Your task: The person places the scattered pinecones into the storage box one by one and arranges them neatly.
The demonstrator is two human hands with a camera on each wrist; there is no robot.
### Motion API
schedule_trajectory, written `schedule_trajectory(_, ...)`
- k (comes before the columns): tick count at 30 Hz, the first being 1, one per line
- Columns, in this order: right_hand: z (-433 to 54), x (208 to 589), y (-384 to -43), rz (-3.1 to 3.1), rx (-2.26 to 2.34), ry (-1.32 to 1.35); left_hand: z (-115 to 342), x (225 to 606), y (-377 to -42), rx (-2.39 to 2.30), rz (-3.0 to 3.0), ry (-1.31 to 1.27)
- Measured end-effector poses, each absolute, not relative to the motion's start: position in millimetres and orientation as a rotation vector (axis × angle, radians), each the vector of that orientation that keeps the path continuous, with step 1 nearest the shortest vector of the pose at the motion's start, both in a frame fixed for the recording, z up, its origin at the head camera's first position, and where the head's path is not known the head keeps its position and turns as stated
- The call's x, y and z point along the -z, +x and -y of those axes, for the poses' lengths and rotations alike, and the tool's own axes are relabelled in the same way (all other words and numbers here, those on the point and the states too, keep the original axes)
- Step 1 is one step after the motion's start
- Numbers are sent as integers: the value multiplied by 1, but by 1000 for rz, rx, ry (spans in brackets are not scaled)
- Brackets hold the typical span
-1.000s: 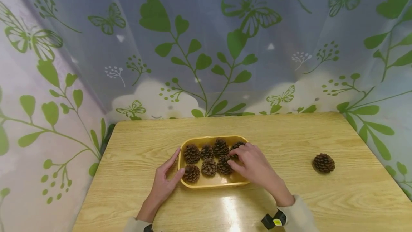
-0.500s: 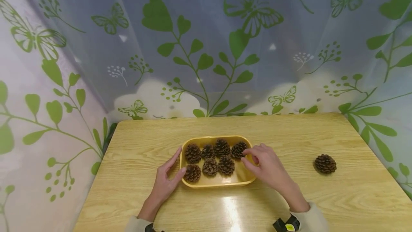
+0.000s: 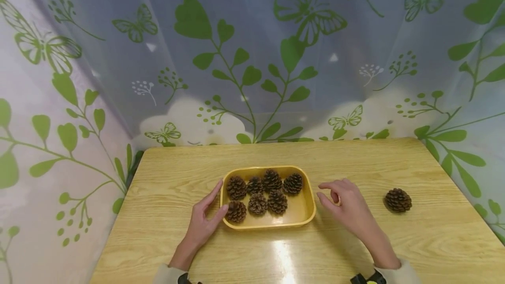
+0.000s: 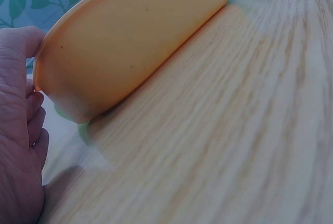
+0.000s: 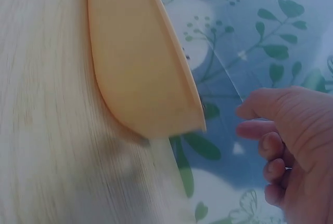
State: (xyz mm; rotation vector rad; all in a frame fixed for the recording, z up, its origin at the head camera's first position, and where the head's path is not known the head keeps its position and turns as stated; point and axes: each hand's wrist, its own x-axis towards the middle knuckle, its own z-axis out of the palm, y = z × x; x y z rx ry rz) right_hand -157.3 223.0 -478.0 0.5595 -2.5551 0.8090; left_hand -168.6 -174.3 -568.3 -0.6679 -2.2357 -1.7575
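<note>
A yellow tray (image 3: 276,223) stands on the table with several brown pine cones (image 3: 257,204) in two rows inside it. My left hand (image 3: 202,220) grips the tray's left end, its thumb at the near corner of the rim and its fingers along the outer wall. In the left wrist view that hand (image 4: 18,115) lies against the tray (image 4: 125,47). To the right of the tray is my right hand (image 3: 347,205), fingers loosely bent and nothing between them. Farther right, a single pine cone (image 3: 398,200) lies on the wood, apart from the right hand.
The light wooden table (image 3: 189,161) ends at a back edge against a curtain (image 3: 252,78) printed with green leaves and butterflies. More printed cloth (image 3: 71,152) hangs along the left side.
My right hand has let go of the pine cone at the tray's back right and moved right, out past the rim. The left hand stays at the tray's left end.
</note>
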Motion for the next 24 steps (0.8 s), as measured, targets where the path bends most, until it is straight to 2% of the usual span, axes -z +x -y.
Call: schedule_trajectory(24,-277,483,-153,2596,-665,390,175,569,-170,1761,2222,-689)
